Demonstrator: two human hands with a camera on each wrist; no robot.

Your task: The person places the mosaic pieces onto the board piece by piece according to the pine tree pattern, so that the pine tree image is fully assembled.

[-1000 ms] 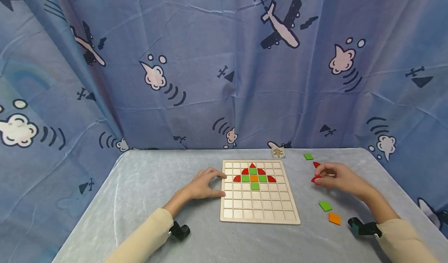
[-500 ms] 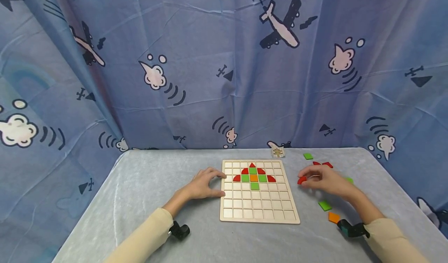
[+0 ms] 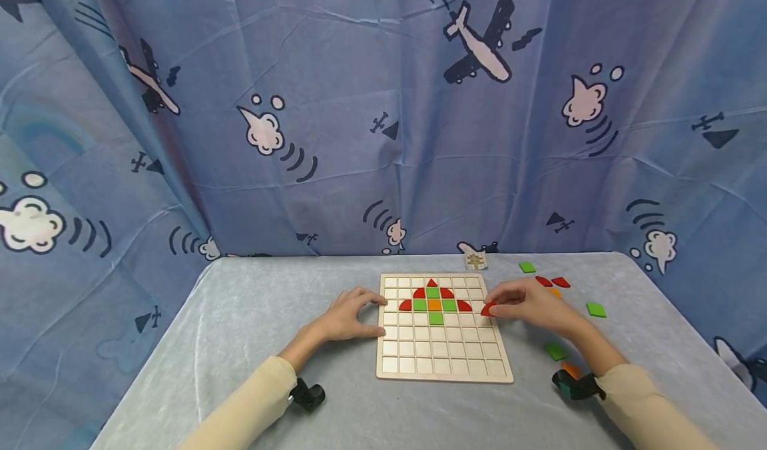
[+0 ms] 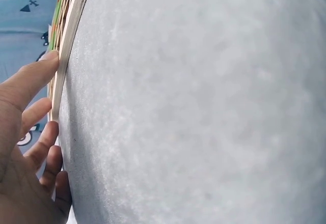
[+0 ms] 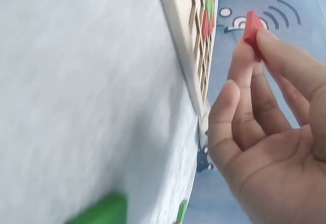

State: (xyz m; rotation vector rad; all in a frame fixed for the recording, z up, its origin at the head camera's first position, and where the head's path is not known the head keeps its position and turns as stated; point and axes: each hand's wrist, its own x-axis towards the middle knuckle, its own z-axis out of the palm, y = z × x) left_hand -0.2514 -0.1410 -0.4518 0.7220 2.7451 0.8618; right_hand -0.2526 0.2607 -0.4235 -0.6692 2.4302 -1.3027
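Observation:
A wooden grid board [image 3: 446, 353] lies on the table, with red, green and orange tiles set in its upper cells in a stepped, pointed pattern. My left hand [image 3: 349, 315] touches the board's left edge with thumb and fingertips, its fingers only gently bent. Between thumb and finger my right hand [image 3: 530, 303] pinches a red tile [image 5: 251, 28] with a curved edge, held over the board's right border. The tile's full outline is partly covered by the fingertips.
Right of the board lie loose tiles: red ones [image 3: 560, 282], a green tile [image 3: 596, 309], another green tile [image 3: 527, 267] and an orange one partly behind the right wrist camera [image 3: 576, 385]. A small patterned card [image 3: 476, 260] sits behind the board. A printed curtain [image 3: 335, 137] hangs behind.
My right hand has carried the red tile leftward from the loose tiles to the board's right edge. My left hand stays in place at the board.

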